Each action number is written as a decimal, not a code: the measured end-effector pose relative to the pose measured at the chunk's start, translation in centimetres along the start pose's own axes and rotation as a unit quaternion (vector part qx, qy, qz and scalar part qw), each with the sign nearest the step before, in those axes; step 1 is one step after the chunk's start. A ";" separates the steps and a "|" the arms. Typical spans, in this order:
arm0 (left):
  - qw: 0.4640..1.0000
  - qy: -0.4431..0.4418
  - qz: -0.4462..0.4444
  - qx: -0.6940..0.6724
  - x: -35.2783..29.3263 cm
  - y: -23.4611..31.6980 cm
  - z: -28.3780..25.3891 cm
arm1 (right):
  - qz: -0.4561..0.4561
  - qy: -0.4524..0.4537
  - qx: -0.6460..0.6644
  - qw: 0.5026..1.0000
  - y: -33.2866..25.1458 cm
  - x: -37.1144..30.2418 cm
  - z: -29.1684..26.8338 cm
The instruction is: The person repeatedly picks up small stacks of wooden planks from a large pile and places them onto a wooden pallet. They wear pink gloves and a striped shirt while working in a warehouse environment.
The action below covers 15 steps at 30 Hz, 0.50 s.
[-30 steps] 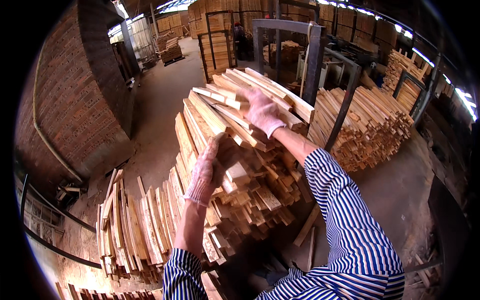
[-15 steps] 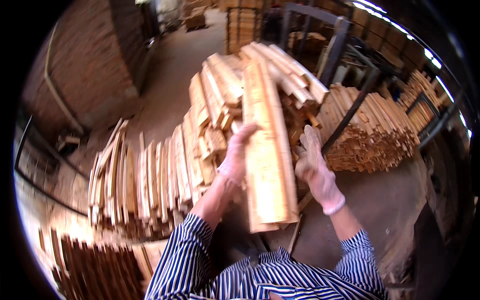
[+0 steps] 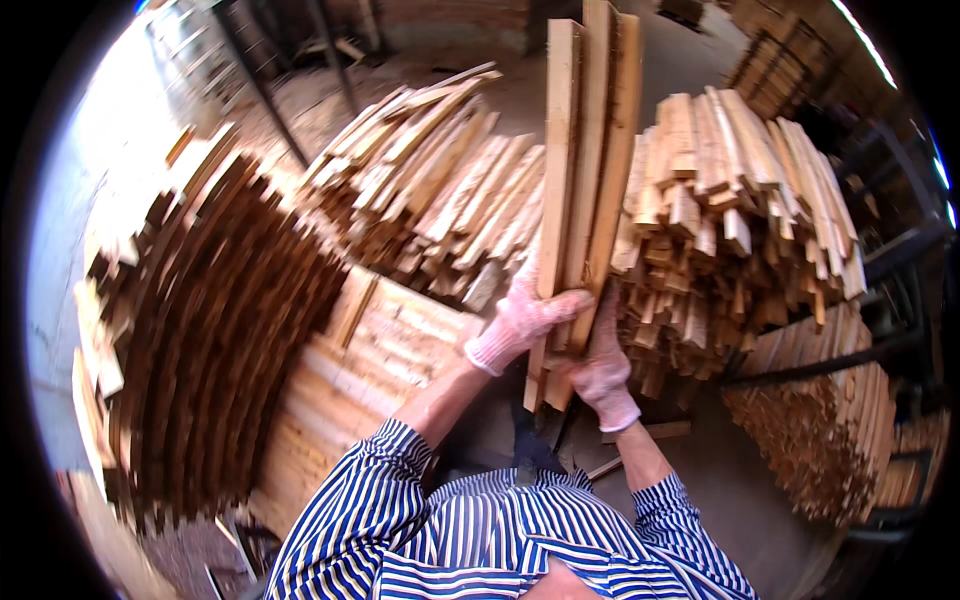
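A small bundle of long wooden strips (image 3: pixel 590 150) points away from me, its near end close to my body. My left hand (image 3: pixel 525 318), in a pinkish work glove, is closed round the left side of the strips, with fingers across their top. On the right side, my gloved right hand (image 3: pixel 603 380) grips the bundle near its lower end; part of its palm and fingers is hidden by the wood. The strips lie side by side with their edges up. Beyond the bundle, a long pile of loose strips (image 3: pixel 440 190) runs leftward.
A neat, dark-sided stack of strips (image 3: pixel 200 340) stands at left beside a flat layer of pale boards (image 3: pixel 330 390). To the right are a heaped wood pile (image 3: pixel 720 190) and another stack (image 3: pixel 815 410) behind a dark metal bar (image 3: pixel 815 362). Dark posts (image 3: pixel 262 85) rise at far left.
My view has swung left. The bundle has turned from flat face up to edges up. My right hand, spread beside the wood before, has closed on its near end.
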<state>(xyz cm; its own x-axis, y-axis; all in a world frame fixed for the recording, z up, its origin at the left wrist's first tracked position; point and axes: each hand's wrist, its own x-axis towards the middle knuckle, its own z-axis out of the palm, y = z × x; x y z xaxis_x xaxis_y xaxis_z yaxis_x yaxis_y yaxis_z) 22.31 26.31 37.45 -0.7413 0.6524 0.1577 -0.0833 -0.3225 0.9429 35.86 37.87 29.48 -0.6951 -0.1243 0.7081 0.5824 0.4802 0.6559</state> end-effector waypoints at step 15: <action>0.913 0.273 -0.109 0.281 -37.9 2.4 -30.0 | -0.025 -0.405 0.914 0.021 -29.2 2.7 -26.9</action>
<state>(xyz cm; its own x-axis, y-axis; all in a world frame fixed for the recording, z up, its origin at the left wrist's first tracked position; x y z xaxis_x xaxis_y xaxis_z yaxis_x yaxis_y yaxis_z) 30.20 -19.76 24.88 -0.9825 0.1695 -0.0774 -0.0278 0.2772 0.9604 28.31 0.12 19.30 -0.8854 -0.4648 -0.0036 0.0980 -0.1792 -0.9789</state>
